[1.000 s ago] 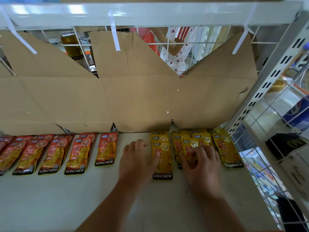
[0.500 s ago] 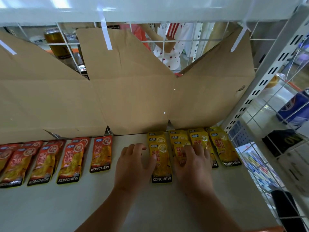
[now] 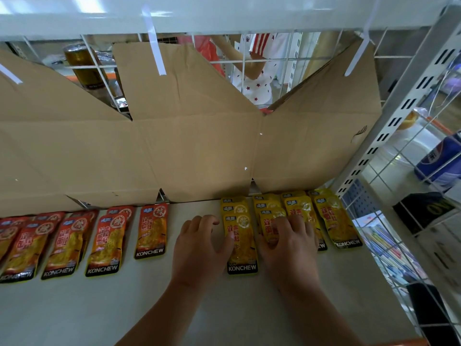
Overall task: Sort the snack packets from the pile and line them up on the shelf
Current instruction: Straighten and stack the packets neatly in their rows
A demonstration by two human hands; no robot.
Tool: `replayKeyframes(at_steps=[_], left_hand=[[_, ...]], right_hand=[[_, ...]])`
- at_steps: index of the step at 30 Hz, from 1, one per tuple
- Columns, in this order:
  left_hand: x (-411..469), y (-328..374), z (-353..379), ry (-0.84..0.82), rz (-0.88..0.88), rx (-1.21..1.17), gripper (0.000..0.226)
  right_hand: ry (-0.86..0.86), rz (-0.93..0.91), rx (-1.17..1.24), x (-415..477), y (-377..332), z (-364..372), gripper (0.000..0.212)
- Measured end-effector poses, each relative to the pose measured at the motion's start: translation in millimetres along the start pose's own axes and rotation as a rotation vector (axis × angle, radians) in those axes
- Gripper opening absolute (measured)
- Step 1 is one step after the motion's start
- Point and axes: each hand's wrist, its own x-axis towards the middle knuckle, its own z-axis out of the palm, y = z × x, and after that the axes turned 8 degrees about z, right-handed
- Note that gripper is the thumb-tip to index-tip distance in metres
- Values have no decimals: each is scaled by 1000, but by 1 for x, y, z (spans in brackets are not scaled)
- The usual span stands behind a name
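Yellow snack packets (image 3: 334,221) lie in overlapping stacks at the back right of the white shelf (image 3: 124,308). Red snack packets (image 3: 149,231) form a row from the middle to the left edge. My left hand (image 3: 199,248) rests on the shelf between the two colours, fingers loosely bent, its thumb against the left edge of the leftmost yellow packet (image 3: 240,236). My right hand (image 3: 287,245) lies flat on the second and third yellow stacks, pressing them down and hiding their lower halves.
Brown cardboard (image 3: 199,146) lines the back of the shelf. A white slotted upright (image 3: 399,108) and a wire grid (image 3: 404,216) close the right side. Behind the back grid stand a person (image 3: 257,71) and a can (image 3: 82,66).
My right hand has slid left from the third yellow stack onto the second, and the packets under it lie straighter. My left hand has stayed beside the leftmost yellow packet.
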Motion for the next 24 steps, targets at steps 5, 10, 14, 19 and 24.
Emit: replayKeyframes(at_steps=[5,10,14,19,24], left_hand=[[0,-1,1,4,6,6,45],[-1,0,0,12,11,10,43],[-1,0,1,9,9,4,43],[-1,0,0,-1,6,1,45],[-1,0,0,3,9,3,45]], right_hand=[[-10,8,-7,-1,1,0,36],[-23,-6,-4,-2,3,0,35],[-13,-15,-3,-2,1,0,35],[1,-37,14,-4,2,-2,35],[-14,-29,22,-4,2,-2,35]])
